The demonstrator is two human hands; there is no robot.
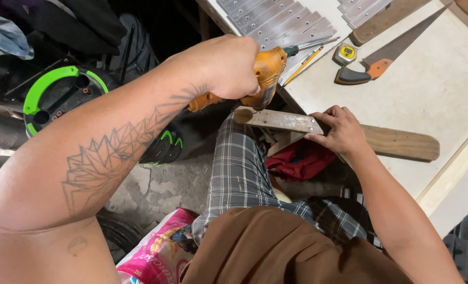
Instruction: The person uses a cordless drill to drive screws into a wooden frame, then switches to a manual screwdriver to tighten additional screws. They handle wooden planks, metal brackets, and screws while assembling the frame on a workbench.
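The left hand is wrapping its fingers tight around an orange power drill, tipping it down onto the near end of a metal strip — the strip is lying on a wooden plank that is jutting off the white table. The right hand, at three o'clock from the drill, is pressing curled fingers on the strip's far end. At one o'clock — a handsaw and tape measure.

Drill grip hidden inside left hand; bit tip not visible. Saw blade tip and desk cut by frame edge.
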